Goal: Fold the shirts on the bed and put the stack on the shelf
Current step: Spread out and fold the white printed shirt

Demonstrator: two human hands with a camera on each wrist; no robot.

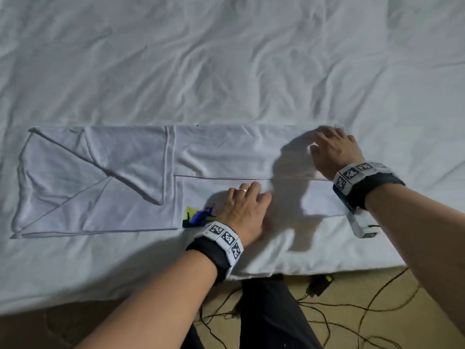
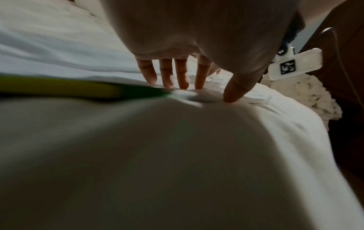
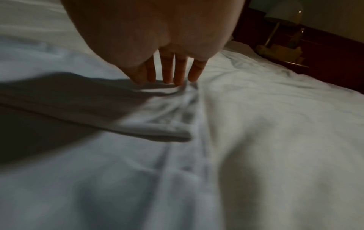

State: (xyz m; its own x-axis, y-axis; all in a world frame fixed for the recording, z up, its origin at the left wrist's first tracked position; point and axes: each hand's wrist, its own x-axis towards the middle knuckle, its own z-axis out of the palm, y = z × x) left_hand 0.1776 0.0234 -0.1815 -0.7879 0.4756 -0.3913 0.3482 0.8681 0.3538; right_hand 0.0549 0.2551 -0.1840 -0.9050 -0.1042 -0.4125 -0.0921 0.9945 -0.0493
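A white shirt lies on the bed as a long folded strip, sleeves tucked in at its left end. A yellow, blue and black print peeks out at its near edge. My left hand presses flat on the shirt just right of the print, fingers straight; the print shows as a blurred yellow-green band. My right hand is at the strip's far right corner. Its straight fingers touch the cloth by the hem. Both hands hold nothing.
The wrinkled white bed sheet stretches beyond the shirt. Below the bed's near edge are a tan floor with black cables and my dark trouser leg. A lamp on a dark nightstand and a white knitted throw lie off to the right.
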